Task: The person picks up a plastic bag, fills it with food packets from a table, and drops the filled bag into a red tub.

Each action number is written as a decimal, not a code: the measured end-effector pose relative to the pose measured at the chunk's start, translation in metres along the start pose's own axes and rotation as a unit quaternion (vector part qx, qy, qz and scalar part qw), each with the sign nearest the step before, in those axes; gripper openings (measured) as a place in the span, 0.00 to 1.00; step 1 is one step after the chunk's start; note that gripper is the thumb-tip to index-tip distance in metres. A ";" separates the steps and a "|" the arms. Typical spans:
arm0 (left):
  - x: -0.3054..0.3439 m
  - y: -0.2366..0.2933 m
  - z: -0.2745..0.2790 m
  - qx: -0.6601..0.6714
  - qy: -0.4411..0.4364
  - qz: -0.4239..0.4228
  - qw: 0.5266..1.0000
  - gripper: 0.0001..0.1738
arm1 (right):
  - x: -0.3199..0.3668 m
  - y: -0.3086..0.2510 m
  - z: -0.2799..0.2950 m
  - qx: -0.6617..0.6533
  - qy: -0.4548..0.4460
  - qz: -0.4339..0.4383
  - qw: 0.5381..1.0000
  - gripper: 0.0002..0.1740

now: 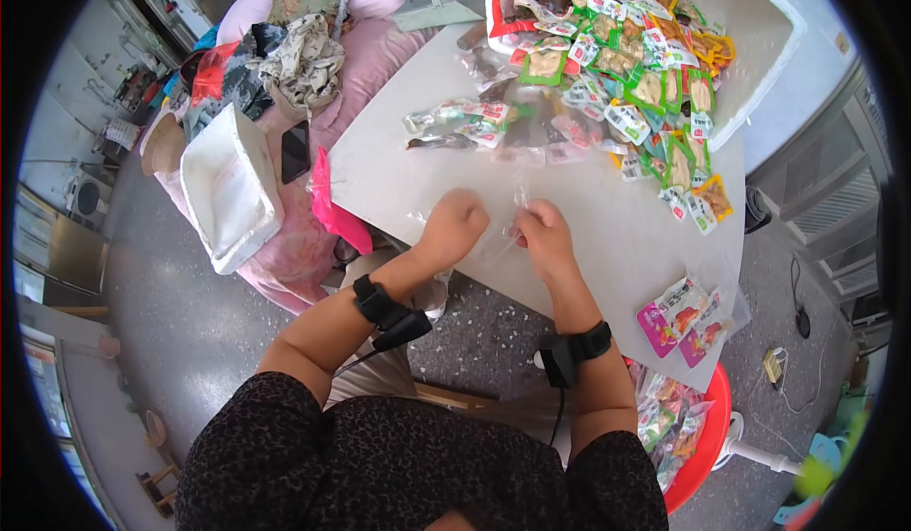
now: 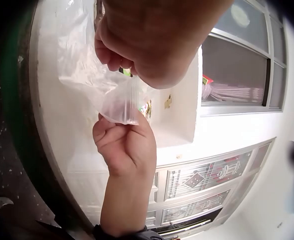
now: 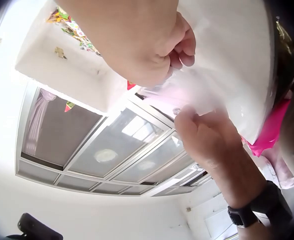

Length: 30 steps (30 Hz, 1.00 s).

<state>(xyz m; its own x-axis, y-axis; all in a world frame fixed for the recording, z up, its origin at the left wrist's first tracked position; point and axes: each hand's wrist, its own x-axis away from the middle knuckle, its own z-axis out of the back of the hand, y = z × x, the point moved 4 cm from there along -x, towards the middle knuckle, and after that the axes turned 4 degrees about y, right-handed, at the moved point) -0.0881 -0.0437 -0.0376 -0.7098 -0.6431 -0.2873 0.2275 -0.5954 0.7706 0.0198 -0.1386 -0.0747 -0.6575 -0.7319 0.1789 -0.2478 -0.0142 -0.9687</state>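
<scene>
Over the near edge of the white table (image 1: pixel 607 237) I hold a small clear plastic zip bag (image 1: pixel 513 216) between both hands. My left hand (image 1: pixel 455 223) pinches its left side with curled fingers. My right hand (image 1: pixel 543 231) pinches its right side. In the left wrist view the left hand (image 2: pixel 147 45) grips the top of the bag (image 2: pixel 112 95), and the right hand (image 2: pixel 123 142) pinches its lower corner. In the right wrist view the right hand (image 3: pixel 152 45) and the left hand (image 3: pixel 207 140) pull on the blurred bag (image 3: pixel 187 95). Whether anything is inside the bag I cannot make out.
A heap of snack packets (image 1: pixel 617 66) covers the table's far side, spilling from a white foam box (image 1: pixel 759 37). A few packets (image 1: pixel 688 317) lie at the near right corner. A red basin (image 1: pixel 702 446) of packets stands below. A foam lid (image 1: pixel 228 189), phone (image 1: pixel 295 150) and pink bag (image 1: pixel 337 210) lie left.
</scene>
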 end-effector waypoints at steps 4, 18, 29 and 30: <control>0.006 -0.005 0.002 -0.053 -0.037 -0.011 0.998 0.08 | 0.004 -0.021 0.004 0.202 0.059 0.207 0.955 0.05; -0.100 -0.065 0.055 -0.209 0.023 -0.081 0.974 0.09 | 0.022 -0.095 0.062 0.164 0.113 0.257 0.946 0.02; -0.153 -0.048 0.003 -0.347 -0.089 -0.114 0.927 0.17 | 0.029 -0.105 0.057 0.156 0.112 0.254 0.948 0.02; -0.157 -0.047 -0.002 -0.362 -0.095 -0.118 0.920 0.17 | 0.029 -0.105 0.055 0.157 0.109 0.251 0.949 0.02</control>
<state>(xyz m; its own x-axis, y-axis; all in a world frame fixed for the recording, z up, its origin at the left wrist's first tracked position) 0.0135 0.0840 -0.0294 -0.8842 -0.4006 -0.2403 0.3879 -0.9162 0.1001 0.0653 -0.1960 0.0226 -0.7773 -0.5418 -0.3198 0.3370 0.0706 -0.9388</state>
